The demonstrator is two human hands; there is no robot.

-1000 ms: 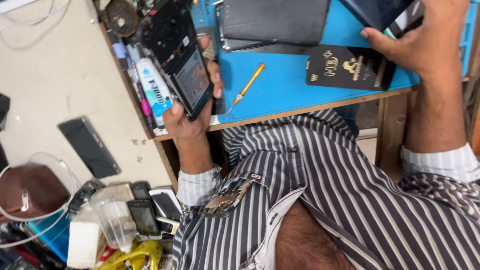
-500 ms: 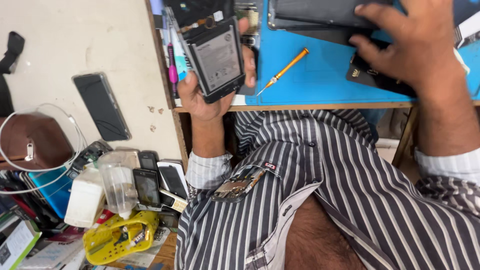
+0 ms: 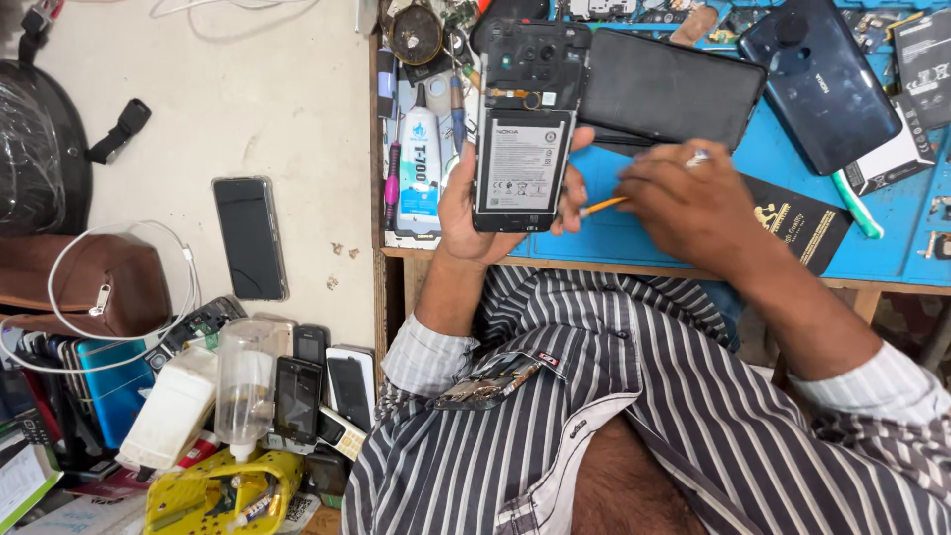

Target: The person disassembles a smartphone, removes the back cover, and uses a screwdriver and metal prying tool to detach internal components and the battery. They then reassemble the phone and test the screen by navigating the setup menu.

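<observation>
My left hand (image 3: 466, 203) grips an opened phone (image 3: 525, 124) with its back cover off, battery and camera side facing up, held over the near edge of the blue work mat (image 3: 892, 248). My right hand (image 3: 684, 203) rests on the mat just right of the phone, fingers closed around a thin orange-handled screwdriver (image 3: 602, 206) whose tip points toward the phone's lower edge. A dark phone screen panel (image 3: 669, 89) lies on the mat beyond my right hand. A dark blue back cover (image 3: 817, 79) lies at the far right.
A glue tube (image 3: 419, 163), small tools and a round tin (image 3: 416, 35) sit left of the held phone. A black card (image 3: 807, 223) and a green tool (image 3: 857, 203) lie on the mat. A loose phone (image 3: 250, 238), brown pouch (image 3: 84, 282), bottle (image 3: 243, 386) and several old phones (image 3: 317, 386) crowd the left.
The view has shifted. My right hand left the dark panel at the back, came down to the mat and took hold of the orange screwdriver. My left hand keeps holding the opened phone.
</observation>
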